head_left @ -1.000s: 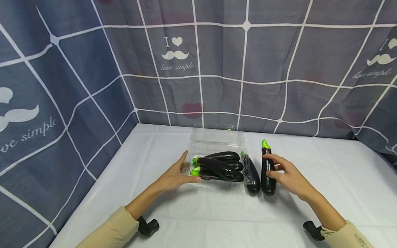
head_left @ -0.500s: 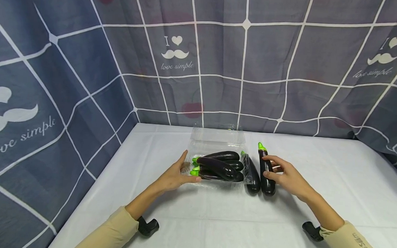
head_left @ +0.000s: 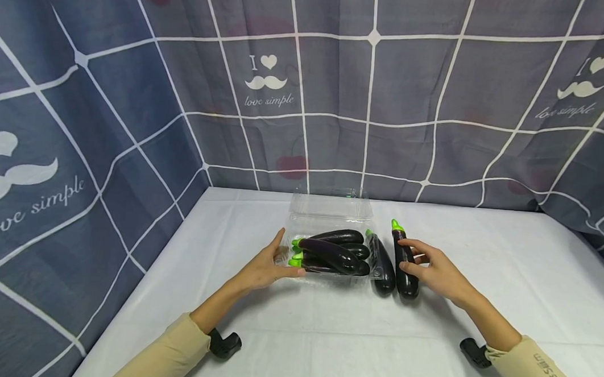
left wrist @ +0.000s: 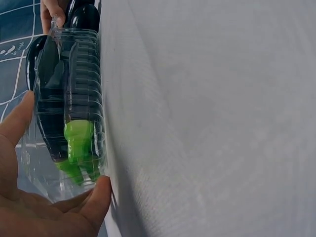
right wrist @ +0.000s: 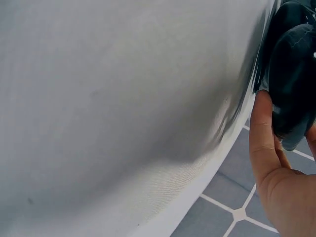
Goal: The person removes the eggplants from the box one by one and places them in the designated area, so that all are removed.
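A clear plastic clamshell box (head_left: pixel 331 209) lies on the table with its lid tipped back. Several dark eggplants (head_left: pixel 329 255) with bright green stems are piled inside it. My left hand (head_left: pixel 264 272) grips the box's left end between thumb and fingers, which the left wrist view shows spanning the clear wall (left wrist: pixel 44 182). Just right of the box, one eggplant (head_left: pixel 386 272) lies along its side wall. My right hand (head_left: pixel 440 274) holds another eggplant (head_left: pixel 405 273) by its side, green stem pointing away from me. The right wrist view shows this eggplant (right wrist: pixel 294 74) against the fingers.
White cloth covers the table (head_left: pixel 314 348). A grey-blue checked curtain (head_left: pixel 337 99) hangs behind it and at the left side. Black wrist devices (head_left: pixel 225 345) sit at both sleeves.
The right hand has tilted its eggplant so the green stem end swings left and slightly toward me, closer to the neighbouring eggplant. The left hand and box stay in place.
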### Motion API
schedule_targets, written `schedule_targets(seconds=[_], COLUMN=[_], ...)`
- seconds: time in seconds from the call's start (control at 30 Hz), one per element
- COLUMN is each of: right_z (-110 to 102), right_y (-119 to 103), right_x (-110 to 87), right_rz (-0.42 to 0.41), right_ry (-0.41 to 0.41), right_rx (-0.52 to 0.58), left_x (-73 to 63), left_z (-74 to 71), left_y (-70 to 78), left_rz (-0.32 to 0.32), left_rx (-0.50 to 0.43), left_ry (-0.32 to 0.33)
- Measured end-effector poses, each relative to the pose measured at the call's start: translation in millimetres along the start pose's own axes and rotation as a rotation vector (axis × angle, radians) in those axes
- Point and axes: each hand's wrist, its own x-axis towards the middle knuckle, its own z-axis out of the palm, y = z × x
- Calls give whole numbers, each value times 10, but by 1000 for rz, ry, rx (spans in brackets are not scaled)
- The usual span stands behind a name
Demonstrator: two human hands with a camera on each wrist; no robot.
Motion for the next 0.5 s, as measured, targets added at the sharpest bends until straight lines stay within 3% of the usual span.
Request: schedule_targets(seconds=[0.5], right_z=[19], right_y=[37], right_x=[4], right_rz=[-12], right_ry=[-13], right_rx=[16], left_x=[-3], left_z=[-8], left_y=[6], left_rz=[12], left_rx=[-14], left_ry=[-1])
